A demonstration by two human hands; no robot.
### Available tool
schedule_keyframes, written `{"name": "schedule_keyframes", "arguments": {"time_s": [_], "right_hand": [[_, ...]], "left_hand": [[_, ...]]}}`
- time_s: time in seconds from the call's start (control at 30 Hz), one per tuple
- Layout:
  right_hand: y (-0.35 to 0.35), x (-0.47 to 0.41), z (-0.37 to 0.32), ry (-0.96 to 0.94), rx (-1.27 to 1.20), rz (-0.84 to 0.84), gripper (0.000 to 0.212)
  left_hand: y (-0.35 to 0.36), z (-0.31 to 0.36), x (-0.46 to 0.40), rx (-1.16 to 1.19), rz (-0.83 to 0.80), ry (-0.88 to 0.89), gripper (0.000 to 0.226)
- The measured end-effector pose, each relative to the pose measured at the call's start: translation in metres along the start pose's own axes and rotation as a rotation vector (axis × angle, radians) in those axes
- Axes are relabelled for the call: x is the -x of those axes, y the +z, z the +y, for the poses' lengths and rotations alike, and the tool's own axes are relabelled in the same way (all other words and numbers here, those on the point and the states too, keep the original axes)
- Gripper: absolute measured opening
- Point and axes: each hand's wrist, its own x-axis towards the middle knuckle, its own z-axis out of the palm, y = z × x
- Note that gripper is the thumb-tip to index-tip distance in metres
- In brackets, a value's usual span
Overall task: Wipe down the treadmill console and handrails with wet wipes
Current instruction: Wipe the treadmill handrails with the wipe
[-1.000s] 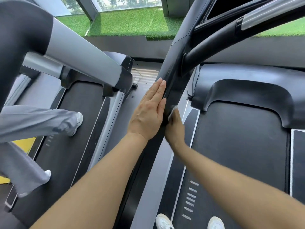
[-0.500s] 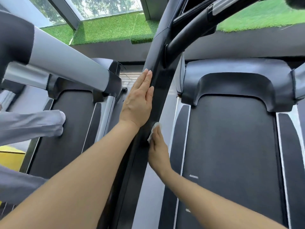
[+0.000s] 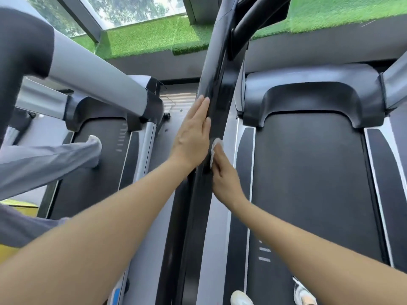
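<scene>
A black upright post (image 3: pixel 217 84) of the treadmill runs from the top middle down to the bottom of the head view. My left hand (image 3: pixel 192 137) lies flat against its left side with straight fingers pointing up. My right hand (image 3: pixel 224 179) presses a white wet wipe (image 3: pixel 215 148) against the post's right side; only the wipe's top edge shows past my fingers. A black handrail (image 3: pixel 253 25) branches off the post at the top. The console is out of view.
My treadmill's belt (image 3: pixel 308 183) and motor cover (image 3: pixel 308 93) lie to the right, my white shoes (image 3: pixel 242 299) at the bottom. On the neighbouring treadmill (image 3: pixel 94 161) to the left, another person's grey-trousered leg (image 3: pixel 44 159) is stepping. Green turf (image 3: pixel 154 40) lines the window ledge.
My right hand has slid the wipe down along the post and back up a little. My left hand stays flat on the post. The view has tilted and shifted.
</scene>
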Motion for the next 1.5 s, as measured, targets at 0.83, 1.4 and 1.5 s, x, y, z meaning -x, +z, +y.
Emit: {"name": "schedule_keyframes", "arguments": {"time_s": [0.83, 1.4, 1.5], "right_hand": [[-0.023, -0.109, -0.055, -0.087, -0.039, 0.149, 0.044], [-0.023, -0.113, -0.029, -0.013, -0.011, 0.120, 0.045], [-0.012, -0.068, -0.004, -0.006, -0.009, 0.065, 0.046]], "left_hand": [[0.009, -0.014, 0.041, 0.002, 0.055, 0.045, 0.046], [0.011, -0.015, 0.041, -0.011, 0.066, 0.062, 0.047], [0.011, -0.015, 0.041, -0.024, 0.064, 0.063, 0.048]]}}
